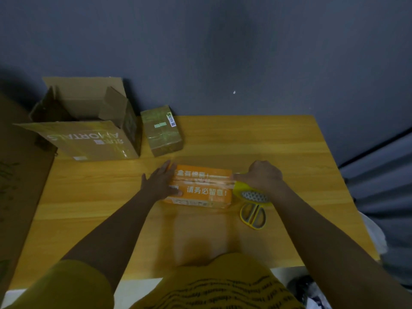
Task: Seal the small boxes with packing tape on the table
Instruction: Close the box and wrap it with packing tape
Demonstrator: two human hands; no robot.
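2 hands: left hand [161, 182] flat on 1 orange box [201, 188], right hand [263, 176] gripping 1 tape roll [252, 194].

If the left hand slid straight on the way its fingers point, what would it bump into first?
The left hand lies flat on the orange box, fingers pointing up and away to the right. Straight on, the way looks free across the bare table; the small taped box seems just left of that line.

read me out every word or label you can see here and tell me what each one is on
"请务必留意!" – lower line on the orange box.
Upper line on the same box: partly under tape, not fully legible.
"AMORTALS" – upside down on the big open carton.
Stickers on the small taped box: too small to read.
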